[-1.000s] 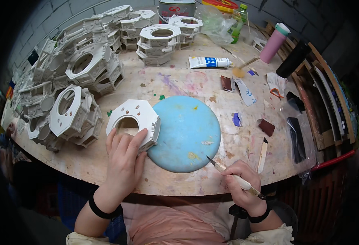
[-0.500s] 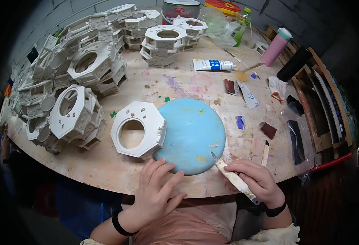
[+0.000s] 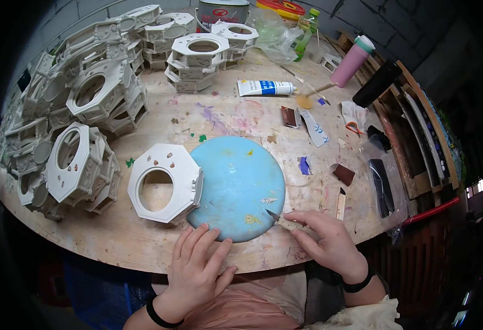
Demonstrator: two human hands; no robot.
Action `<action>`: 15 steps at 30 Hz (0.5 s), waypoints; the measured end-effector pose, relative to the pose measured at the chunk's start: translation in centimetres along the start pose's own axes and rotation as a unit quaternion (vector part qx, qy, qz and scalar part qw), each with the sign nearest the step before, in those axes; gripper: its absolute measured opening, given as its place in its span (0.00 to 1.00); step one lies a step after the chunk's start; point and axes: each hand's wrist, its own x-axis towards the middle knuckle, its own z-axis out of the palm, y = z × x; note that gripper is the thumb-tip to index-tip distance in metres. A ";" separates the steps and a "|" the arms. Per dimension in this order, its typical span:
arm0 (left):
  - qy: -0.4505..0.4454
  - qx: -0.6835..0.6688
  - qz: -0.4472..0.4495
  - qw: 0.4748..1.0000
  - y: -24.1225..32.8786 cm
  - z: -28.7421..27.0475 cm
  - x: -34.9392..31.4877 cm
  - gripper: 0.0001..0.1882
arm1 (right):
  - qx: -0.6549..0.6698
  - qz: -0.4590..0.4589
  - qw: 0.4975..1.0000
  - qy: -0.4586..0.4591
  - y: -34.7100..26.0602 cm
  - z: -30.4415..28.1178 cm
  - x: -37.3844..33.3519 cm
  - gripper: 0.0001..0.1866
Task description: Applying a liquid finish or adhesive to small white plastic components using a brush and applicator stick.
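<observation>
Dressed in a pale pink garment (image 3: 233, 307), creased into soft folds, with a lighter strip (image 3: 292, 291) toward the right. Ringed in plain black by a left wristband (image 3: 154, 314) and a matching right wristband (image 3: 360, 285). Covered on the right by a loose cream sleeve (image 3: 367, 317), bunched and wrinkled at its edge.

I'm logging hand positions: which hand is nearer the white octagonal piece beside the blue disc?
Left. The left hand is just on the person's side of the white octagonal piece; the right hand, holding a knife, is farther off, right of the blue disc.
</observation>
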 end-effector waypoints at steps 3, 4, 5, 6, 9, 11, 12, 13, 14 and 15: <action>0.001 0.003 0.002 1.000 -0.1 0.0 0.0 0.26 | -0.008 0.015 1.000 -0.008 -0.2 0.9 0.4 0.13; 0.001 0.007 0.005 1.000 -0.1 0.0 0.1 0.26 | -0.027 0.013 1.000 -0.007 -0.2 1.1 0.5 0.13; 0.001 0.007 0.004 1.000 -0.1 0.0 0.1 0.26 | -0.046 0.012 0.999 -0.005 -0.1 1.2 0.5 0.13; -0.002 0.001 0.003 1.000 -0.1 0.0 0.1 0.26 | -0.046 0.012 0.999 -0.006 -0.1 1.3 0.5 0.13; -0.002 -0.008 0.001 1.000 -0.2 -0.1 0.1 0.26 | -0.060 0.018 0.998 -0.017 -0.6 1.5 0.2 0.12; -0.002 -0.009 0.003 1.000 -0.1 -0.1 0.2 0.26 | -0.068 -0.003 0.997 -0.030 -0.9 1.4 0.2 0.12; -0.002 -0.011 0.002 1.000 -0.1 -0.1 0.3 0.26 | -0.068 -0.003 0.997 -0.030 -1.1 1.3 0.2 0.12; -0.003 -0.013 0.001 1.000 -0.1 -0.1 0.3 0.26 | -0.071 0.002 0.997 -0.034 -1.4 1.3 0.2 0.12; -0.004 -0.013 0.000 1.000 -0.1 -0.1 0.3 0.26 | -0.073 0.007 0.997 -0.038 -1.5 1.3 0.2 0.12; -0.004 -0.013 -0.001 1.000 -0.1 -0.1 0.3 0.26 | -0.072 0.006 0.997 -0.039 -1.5 1.3 0.2 0.12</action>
